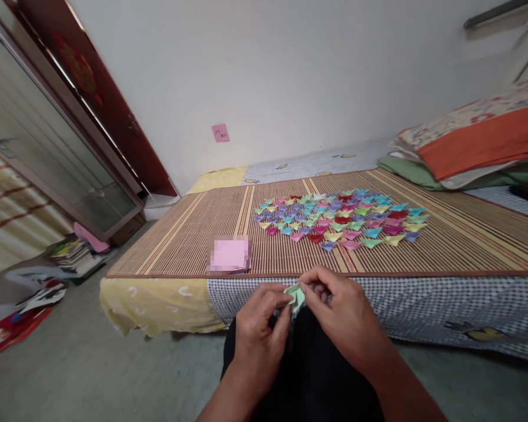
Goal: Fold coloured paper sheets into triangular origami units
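Observation:
Above my lap, a small piece of light green folded paper [296, 296] is held between both hands. My left hand [261, 322] pinches its left side between thumb and fingers. On its right edge, the thumb and forefinger of my right hand [338, 305] are closed. The exact folds are too small to make out. Beyond my hands, many small folded paper pieces [341, 220] in several colours lie in rows on the striped mat [176, 234]. Left of them, near the mat's front edge, sits a stack of pink paper [229, 255], partly blurred out.
The mat covers a bed whose checked sheet [422, 305] hangs over the front. Folded bedding [479, 138] is piled at the right. A pink note [220, 133] is stuck on the wall. Books [70, 255] and a pink shoe [90, 237] are at the left by a glass-panelled door [70, 123].

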Motion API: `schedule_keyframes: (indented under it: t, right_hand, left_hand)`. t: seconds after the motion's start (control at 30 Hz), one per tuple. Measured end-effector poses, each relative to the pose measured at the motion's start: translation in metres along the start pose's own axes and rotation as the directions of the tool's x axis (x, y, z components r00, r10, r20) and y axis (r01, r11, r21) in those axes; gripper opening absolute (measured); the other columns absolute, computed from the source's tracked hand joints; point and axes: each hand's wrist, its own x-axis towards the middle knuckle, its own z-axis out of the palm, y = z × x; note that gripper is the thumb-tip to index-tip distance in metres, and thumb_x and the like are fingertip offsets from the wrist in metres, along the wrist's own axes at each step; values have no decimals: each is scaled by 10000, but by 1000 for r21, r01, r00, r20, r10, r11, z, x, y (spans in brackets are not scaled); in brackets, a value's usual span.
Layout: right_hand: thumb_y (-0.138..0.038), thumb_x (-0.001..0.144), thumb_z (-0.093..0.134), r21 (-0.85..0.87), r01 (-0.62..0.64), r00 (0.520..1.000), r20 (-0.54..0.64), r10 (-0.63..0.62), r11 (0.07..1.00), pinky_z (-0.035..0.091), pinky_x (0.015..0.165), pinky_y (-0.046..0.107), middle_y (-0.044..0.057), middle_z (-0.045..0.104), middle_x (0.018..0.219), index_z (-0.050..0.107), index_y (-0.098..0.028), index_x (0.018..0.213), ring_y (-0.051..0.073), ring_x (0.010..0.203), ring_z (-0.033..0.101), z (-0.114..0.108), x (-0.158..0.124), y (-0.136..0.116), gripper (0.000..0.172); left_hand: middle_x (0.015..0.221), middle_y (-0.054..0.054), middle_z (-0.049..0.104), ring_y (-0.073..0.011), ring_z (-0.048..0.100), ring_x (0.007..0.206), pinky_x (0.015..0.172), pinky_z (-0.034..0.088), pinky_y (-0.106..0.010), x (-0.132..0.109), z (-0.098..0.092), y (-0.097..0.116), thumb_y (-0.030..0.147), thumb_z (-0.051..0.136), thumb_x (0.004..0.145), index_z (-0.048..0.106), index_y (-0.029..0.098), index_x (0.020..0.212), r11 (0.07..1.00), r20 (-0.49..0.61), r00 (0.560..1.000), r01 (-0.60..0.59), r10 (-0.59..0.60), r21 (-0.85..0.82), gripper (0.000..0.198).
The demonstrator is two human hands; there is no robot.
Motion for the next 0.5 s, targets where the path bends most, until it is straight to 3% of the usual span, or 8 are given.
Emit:
schedule_keyframes:
  t: [0.13, 0.33, 0.5]
  right_hand:
    - [-93, 953, 528, -123, 176, 984, -9, -179, 977, 458, 652, 300, 36, 641, 789, 602, -191, 834, 186, 698, 614, -1, 0, 2, 171]
    - [-38, 981, 497, -264, 365, 931, 85, -356, 892, 444, 686, 331, 53, 607, 804, 597, -167, 847, 218, 746, 600, 2, -2, 5, 211]
    - [-37, 988, 510, -255, 366, 930, 91, -355, 895, 451, 710, 337, 54, 600, 828, 618, -160, 886, 225, 777, 594, 2, 1, 9, 193]
  left_hand:
    - [941, -35, 759, -181, 704, 881, 801, 524, -272, -1, 1, -2, 62, 645, 912, 738, 234, 927, 998, 3, 999, 52, -52, -25, 196]
    - [941, -36, 734, -180, 686, 904, 807, 516, -274, 1, 4, -4, 89, 625, 937, 712, 212, 895, 992, -31, 993, 114, -116, -61, 157]
    - [871, -19, 688, -156, 640, 815, 737, 476, -249, -1, 8, -7, 58, 597, 931, 685, 194, 853, 988, 50, 988, 151, -149, -35, 180]
